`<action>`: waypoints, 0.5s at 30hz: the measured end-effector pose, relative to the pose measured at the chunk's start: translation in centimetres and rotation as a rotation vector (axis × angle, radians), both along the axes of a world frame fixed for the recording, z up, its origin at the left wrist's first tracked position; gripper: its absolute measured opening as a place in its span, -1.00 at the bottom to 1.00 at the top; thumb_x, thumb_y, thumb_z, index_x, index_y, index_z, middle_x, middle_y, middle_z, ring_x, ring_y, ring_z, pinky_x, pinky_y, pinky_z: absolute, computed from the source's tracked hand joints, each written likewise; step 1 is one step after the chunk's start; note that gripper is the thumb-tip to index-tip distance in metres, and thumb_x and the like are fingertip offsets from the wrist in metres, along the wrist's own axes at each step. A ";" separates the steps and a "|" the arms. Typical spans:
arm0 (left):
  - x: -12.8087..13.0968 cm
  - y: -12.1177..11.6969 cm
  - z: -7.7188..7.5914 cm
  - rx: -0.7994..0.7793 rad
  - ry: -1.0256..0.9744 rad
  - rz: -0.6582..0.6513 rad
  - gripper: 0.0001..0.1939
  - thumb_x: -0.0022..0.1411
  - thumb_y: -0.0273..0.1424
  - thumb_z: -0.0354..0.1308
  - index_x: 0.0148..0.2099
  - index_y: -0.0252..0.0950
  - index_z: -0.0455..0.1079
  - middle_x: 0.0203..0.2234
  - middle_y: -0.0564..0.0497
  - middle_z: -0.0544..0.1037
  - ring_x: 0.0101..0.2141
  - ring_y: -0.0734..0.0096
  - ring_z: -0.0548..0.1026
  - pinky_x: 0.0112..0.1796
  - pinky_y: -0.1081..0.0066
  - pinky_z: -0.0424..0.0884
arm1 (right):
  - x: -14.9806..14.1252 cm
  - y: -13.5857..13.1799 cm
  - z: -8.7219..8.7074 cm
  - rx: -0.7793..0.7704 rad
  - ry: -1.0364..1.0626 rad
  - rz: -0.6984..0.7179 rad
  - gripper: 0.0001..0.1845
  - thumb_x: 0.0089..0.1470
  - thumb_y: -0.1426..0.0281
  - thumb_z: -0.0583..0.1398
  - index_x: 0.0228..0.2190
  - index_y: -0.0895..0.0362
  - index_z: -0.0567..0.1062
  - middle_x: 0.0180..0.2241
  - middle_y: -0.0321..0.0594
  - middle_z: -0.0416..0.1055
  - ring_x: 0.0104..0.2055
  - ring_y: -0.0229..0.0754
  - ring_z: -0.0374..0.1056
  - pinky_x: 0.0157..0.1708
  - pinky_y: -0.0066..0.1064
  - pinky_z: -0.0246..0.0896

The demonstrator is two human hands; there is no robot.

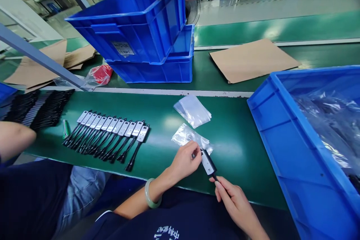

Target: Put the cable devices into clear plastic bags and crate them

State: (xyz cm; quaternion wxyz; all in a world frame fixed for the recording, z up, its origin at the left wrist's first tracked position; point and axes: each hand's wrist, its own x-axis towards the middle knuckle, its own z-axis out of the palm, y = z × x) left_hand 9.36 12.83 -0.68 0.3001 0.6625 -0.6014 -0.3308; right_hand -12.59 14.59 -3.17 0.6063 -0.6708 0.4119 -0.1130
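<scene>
I've R hand pinching the cable of the device — prob. to steady it over the bench nr the clear bag — L hand at its far end, grip unclear.

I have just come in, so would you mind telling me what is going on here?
The person's right hand holds the cable of a black device with a pale label, over the green table. The left hand is at the device's other end, its grip unclear. Clear plastic bags lie beyond; a row of similar devices lies to the left, and a blue bin stands at the right.
</scene>
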 end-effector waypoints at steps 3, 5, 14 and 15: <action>-0.2 0.1 0.4 -0.075 -0.050 -0.058 -0.86 0.27 -0.43 -0.05 -0.34 -0.33 0.26 -0.34 0.01 0.35 -0.37 0.54 0.32 -0.33 0.53 0.29 | 0.9 -0.4 0.2 0.046 -0.036 -0.052 -0.58 0.30 0.13 -0.06 -0.10 0.17 0.39 -0.55 -0.35 0.23 -0.48 -0.33 0.17 -0.39 -0.48 0.03; -0.2 0.1 0.7 -0.142 -0.094 -0.089 -0.86 0.27 -0.44 -0.04 -0.33 -0.33 0.28 -0.31 -0.03 0.35 -0.28 0.48 0.32 -0.23 0.47 0.31 | 1.6 -0.8 0.3 0.154 -0.099 -0.109 -0.56 0.28 0.09 -0.05 -0.13 0.17 0.38 -0.56 -0.36 0.21 -0.54 -0.35 0.11 -0.47 -0.49 0.00; -0.2 0.4 0.9 -0.302 -0.162 -0.250 -0.88 0.19 -0.45 0.02 -0.36 -0.35 0.35 -0.29 -0.09 0.40 -0.23 0.41 0.35 -0.18 0.42 0.34 | 3.6 -1.8 -1.4 0.039 0.007 -0.238 -0.44 0.07 -0.14 0.04 -0.41 0.14 0.32 -0.48 -0.17 0.39 -0.50 -0.24 0.28 -0.48 -0.47 0.20; -0.5 0.5 0.5 -0.322 -0.180 -0.260 -0.88 0.17 -0.43 0.04 -0.36 -0.35 0.37 -0.29 -0.09 0.41 -0.25 0.41 0.36 -0.19 0.43 0.35 | 3.5 -1.7 -1.9 -0.019 0.058 -0.300 -0.41 0.01 -0.17 0.08 -0.31 0.13 0.33 -0.40 -0.10 0.44 -0.41 -0.16 0.37 -0.41 -0.42 0.28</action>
